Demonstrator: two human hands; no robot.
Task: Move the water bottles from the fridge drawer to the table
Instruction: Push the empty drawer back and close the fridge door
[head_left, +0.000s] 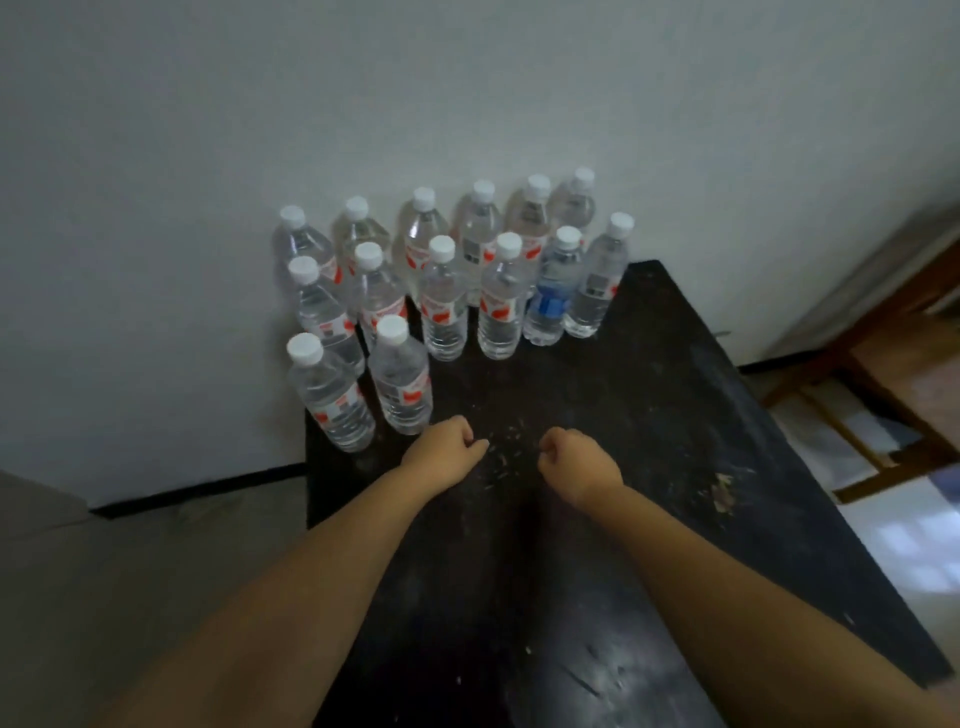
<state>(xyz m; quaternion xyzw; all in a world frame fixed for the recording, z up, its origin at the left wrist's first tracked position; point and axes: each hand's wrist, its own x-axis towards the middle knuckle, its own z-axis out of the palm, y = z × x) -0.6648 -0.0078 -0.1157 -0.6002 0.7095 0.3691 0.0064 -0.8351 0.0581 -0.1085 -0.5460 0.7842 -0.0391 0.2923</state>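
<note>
My left hand (440, 451) and right hand (577, 462) hover over the dark table (649, 467), fingers curled, holding nothing. Just beyond the left hand the bottles (400, 382) stand upright in rows toward the wall (467, 93), caps up. Most carry red-and-white labels; one (549, 296) has a blue label. I cannot read any writing. A wooden chair (883, 415) stands at right.

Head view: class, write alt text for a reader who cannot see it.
Fourteen capped water bottles stand upright in rows on a dark table against a white wall. In front, the left hand and right hand are curled and hold nothing.
</note>
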